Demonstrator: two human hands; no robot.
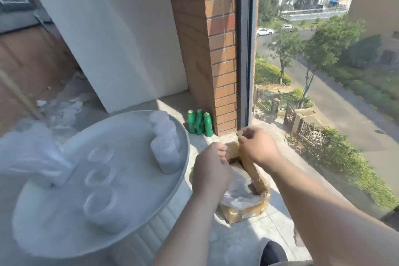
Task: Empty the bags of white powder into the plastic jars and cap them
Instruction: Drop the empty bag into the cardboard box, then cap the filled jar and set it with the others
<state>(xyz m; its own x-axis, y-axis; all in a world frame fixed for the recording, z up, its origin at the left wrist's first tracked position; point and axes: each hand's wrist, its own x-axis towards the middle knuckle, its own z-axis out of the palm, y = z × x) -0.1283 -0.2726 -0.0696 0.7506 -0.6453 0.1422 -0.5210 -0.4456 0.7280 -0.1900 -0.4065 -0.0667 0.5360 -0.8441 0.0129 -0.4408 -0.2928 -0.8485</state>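
round table (54, 229): nothing poured yet, by the look of it. cardboard box (244, 209) on the floor beside it. powder bags (165, 147) stand full at the table's far rim. three jars (98, 176) open, uncapped (blurry, seem empty). right hand (257, 147) grips a box flap. left hand (212, 170) is curled at the box edge, hold unclear.

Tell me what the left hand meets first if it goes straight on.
Probably the far rim of the cardboard box, just ahead of the left hand; past it, the brick pillar. Depth unclear.
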